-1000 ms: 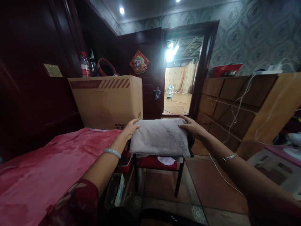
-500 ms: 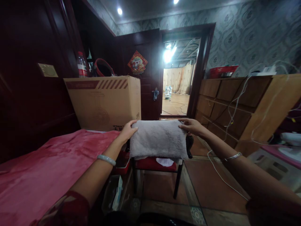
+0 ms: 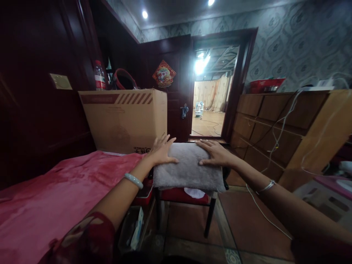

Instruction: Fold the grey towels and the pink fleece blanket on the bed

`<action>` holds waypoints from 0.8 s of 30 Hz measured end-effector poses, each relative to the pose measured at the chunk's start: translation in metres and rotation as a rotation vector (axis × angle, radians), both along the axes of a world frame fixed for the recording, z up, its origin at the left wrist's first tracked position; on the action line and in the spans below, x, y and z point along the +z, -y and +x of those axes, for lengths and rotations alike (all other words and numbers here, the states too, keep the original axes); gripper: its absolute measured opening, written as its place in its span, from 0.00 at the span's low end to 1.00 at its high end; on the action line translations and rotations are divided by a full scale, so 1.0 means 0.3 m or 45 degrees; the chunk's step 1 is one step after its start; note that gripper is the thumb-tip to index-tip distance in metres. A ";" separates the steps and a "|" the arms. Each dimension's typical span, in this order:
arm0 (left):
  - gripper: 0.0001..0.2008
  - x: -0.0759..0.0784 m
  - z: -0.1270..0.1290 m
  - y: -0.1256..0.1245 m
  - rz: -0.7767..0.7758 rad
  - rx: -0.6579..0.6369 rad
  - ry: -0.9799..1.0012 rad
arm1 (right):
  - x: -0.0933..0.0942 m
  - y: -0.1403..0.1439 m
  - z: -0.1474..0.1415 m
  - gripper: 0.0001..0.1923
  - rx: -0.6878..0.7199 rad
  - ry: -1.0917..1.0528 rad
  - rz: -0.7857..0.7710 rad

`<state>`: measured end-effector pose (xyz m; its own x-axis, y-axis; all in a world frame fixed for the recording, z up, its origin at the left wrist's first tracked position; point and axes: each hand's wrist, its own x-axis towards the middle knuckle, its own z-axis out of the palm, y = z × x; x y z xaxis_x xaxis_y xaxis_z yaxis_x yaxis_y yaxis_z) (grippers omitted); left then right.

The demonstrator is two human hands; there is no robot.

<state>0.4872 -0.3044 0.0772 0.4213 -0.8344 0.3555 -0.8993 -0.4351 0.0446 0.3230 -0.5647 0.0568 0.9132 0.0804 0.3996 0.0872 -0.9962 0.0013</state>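
Observation:
A folded grey plush cloth point(image 3: 189, 174) lies on a dark-framed chair point(image 3: 210, 216) with a red seat point(image 3: 172, 195). My left hand point(image 3: 162, 151), fingers spread, rests at the cloth's upper left corner. On the upper right part of the cloth lies my right hand point(image 3: 216, 153), its fingers apart too. Neither hand grips the fabric. Below the cloth's front edge, a white piece point(image 3: 194, 193) shows on the seat; its kind I cannot make out.
On the left spreads a pink blanket point(image 3: 90, 183), with a large cardboard box point(image 3: 123, 121) behind it. A wooden cabinet point(image 3: 269, 124) with hanging white cables stands on the right. Past the dark door point(image 3: 176, 124) is a lit doorway. A clear bin point(image 3: 132, 227) sits on the floor.
Both hands have let go of the cloth's far corners and moved inward, fingers now spread over its top. The camera view has shifted slightly.

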 end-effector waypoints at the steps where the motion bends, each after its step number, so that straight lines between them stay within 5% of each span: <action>1: 0.55 -0.005 0.003 0.005 0.039 -0.024 -0.009 | -0.005 0.007 0.003 0.53 0.038 -0.027 0.006; 16: 0.49 -0.064 0.041 0.005 -0.121 -0.205 -0.180 | -0.040 0.017 -0.001 0.49 0.110 0.004 0.132; 20: 0.56 -0.091 -0.016 -0.030 -0.058 -0.122 -0.054 | -0.067 0.043 0.000 0.49 0.124 -0.010 0.197; 24: 0.47 -0.180 -0.130 -0.158 -0.136 -0.086 0.044 | -0.119 0.109 0.051 0.49 0.173 0.098 0.272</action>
